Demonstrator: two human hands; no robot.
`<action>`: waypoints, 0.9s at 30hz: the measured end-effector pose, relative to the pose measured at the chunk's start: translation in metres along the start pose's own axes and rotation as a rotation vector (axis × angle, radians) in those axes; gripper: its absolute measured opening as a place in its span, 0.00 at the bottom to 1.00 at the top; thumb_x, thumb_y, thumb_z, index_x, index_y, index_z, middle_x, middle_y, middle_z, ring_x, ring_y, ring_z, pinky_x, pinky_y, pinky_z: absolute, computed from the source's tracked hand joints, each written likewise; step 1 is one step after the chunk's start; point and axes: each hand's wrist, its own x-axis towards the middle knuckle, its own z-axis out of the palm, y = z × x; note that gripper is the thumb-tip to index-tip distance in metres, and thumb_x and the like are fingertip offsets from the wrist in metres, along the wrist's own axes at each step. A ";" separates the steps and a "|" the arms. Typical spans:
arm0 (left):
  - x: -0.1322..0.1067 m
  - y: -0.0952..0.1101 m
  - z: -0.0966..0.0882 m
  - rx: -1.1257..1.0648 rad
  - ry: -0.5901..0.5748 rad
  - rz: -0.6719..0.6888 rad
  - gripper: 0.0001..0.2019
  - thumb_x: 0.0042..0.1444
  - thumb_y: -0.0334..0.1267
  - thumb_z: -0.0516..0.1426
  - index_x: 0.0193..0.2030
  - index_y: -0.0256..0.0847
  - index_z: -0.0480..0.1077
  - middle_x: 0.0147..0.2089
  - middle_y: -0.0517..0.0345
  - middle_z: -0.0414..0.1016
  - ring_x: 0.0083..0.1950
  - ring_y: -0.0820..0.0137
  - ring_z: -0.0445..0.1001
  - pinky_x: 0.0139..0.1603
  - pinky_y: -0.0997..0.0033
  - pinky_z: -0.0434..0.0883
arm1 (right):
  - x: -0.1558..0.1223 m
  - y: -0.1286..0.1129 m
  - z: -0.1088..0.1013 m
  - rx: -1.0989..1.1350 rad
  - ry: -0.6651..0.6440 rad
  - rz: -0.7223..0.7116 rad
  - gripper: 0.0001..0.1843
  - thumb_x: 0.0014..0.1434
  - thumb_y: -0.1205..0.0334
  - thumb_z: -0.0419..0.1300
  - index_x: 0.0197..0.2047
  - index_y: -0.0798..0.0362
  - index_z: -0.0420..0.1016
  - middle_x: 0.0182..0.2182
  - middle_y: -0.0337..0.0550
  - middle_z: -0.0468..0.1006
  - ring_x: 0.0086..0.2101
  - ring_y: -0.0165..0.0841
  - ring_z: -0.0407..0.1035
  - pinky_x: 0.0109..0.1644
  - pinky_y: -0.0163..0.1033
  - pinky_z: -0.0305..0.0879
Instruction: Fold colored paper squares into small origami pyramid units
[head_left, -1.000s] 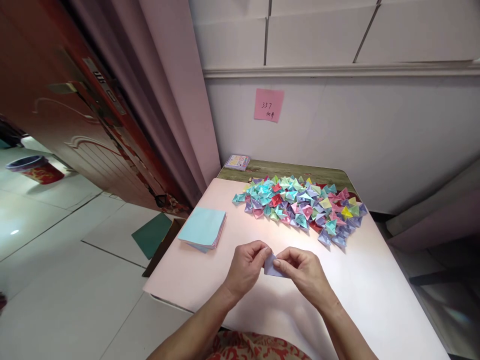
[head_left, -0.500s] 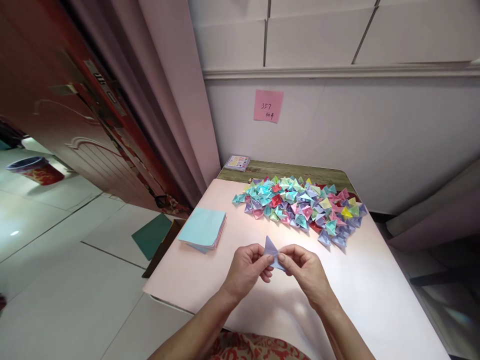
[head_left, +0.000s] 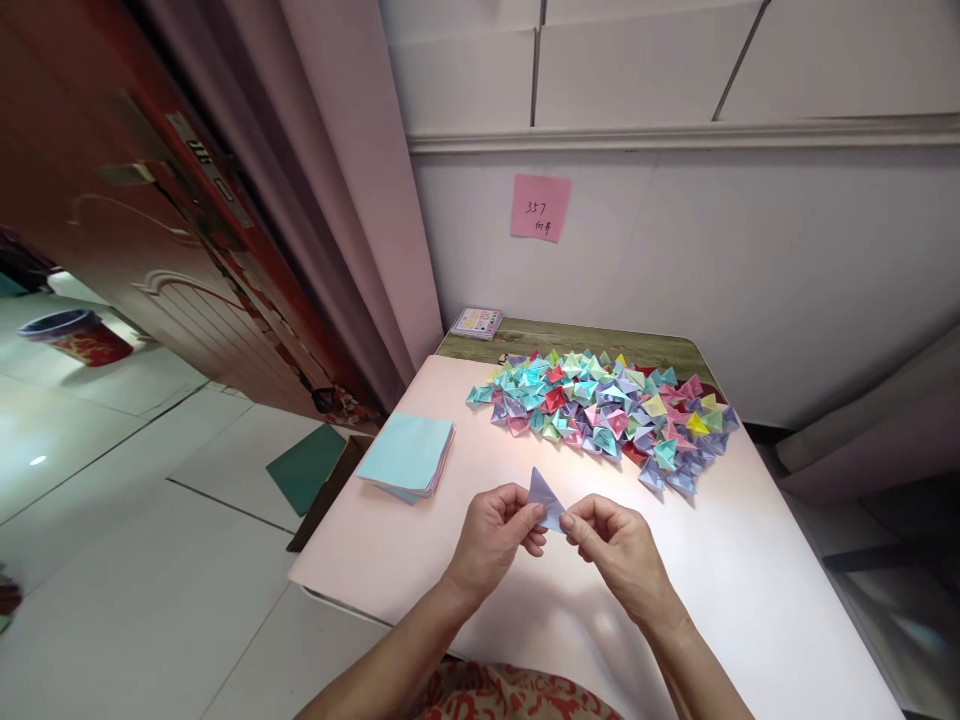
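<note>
Above the pink tabletop, our left hand and right hand pinch the purple paper between them; its peak, unseen a second ago, now rises clear, so the folding seems partway along.

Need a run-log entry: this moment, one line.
left hand: pinching purple paper; right hand: pinching its edge; folded pieces: heaped beyond; paper stack: left side

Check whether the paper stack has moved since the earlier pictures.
No: the paper stack keeps its place against the table's left edge; only the camera's view shifted slightly.
</note>
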 end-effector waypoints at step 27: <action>-0.002 0.007 0.000 -0.259 -0.343 0.063 0.12 0.58 0.41 0.61 0.39 0.36 0.66 0.26 0.59 0.71 0.25 0.75 0.71 0.26 0.77 0.68 | -0.006 -0.027 0.003 0.645 -0.345 0.191 0.14 0.60 0.52 0.62 0.36 0.56 0.74 0.27 0.48 0.80 0.27 0.38 0.75 0.34 0.40 0.66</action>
